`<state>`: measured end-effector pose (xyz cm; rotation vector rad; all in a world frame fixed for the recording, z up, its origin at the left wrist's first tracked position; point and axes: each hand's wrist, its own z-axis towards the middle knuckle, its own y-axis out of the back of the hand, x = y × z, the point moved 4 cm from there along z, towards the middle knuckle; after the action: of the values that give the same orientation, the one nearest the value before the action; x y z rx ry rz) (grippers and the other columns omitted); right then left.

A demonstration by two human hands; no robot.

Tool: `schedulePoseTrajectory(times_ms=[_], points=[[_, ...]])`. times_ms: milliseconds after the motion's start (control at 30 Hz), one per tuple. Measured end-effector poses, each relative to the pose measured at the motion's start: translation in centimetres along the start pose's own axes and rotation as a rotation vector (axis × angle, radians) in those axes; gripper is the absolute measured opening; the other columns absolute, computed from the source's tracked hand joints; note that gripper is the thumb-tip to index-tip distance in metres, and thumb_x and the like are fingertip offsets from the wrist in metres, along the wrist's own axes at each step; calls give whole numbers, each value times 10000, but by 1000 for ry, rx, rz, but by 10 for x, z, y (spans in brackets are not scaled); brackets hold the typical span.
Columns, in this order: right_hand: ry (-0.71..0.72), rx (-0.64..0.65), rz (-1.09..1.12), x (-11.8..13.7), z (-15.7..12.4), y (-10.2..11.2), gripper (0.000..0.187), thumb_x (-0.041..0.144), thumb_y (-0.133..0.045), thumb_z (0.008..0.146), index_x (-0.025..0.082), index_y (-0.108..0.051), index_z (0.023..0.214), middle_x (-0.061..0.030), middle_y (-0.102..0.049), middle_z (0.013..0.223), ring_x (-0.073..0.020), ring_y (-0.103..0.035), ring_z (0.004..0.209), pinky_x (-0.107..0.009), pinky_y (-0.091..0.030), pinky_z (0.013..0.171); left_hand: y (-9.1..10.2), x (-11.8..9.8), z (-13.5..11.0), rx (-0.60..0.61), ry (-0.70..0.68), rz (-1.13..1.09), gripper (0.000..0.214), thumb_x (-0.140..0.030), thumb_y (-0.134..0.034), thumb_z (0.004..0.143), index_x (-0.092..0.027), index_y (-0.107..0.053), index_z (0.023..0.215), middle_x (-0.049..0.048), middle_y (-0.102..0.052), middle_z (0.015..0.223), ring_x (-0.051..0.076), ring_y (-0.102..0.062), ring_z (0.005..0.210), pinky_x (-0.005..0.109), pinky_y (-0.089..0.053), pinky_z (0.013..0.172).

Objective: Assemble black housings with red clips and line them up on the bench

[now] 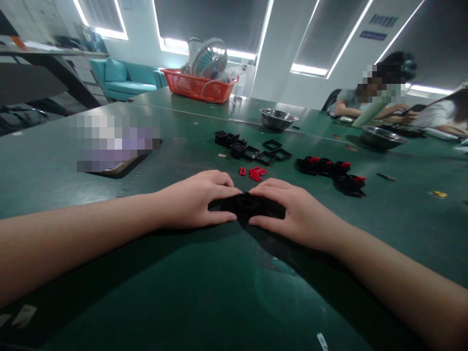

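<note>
A black plastic part (247, 205) with a round middle rests at the table's near centre, between my two hands. My left hand (204, 200) grips its left side, thumb in front and fingers behind. From the right, my right hand (288, 207) holds it the same way. Just beyond lie several small red plastic pieces (257, 173). Farther back are black square frames (266, 157) and black block-shaped parts (228, 140). To the right sit black parts with red pieces fitted in them (323, 166). Fine detail of the held part is too dark to make out.
The green table (204, 292) carries a blurred purple-and-white object (117, 146) on the left. Two metal bowls (278, 119) stand farther back, near a red basket (201, 87) holding a fan (210, 58). A person (383, 92) sits at the far right, another beside them.
</note>
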<state>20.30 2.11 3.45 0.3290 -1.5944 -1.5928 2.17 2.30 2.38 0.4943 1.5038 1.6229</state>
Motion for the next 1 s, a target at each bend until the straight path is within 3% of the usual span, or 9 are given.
schedulePoseTrajectory(times_ms=[1000], points=[[0, 13, -9, 0, 0, 0, 338, 359, -688, 829, 165, -655, 1103, -89, -665, 1074, -241, -603, 1023, -389, -488, 893, 0, 0, 0, 15, 7, 0, 363, -359, -577, 895, -189, -642, 1209, 92, -611, 1164, 228, -562, 1092, 338, -440, 964]])
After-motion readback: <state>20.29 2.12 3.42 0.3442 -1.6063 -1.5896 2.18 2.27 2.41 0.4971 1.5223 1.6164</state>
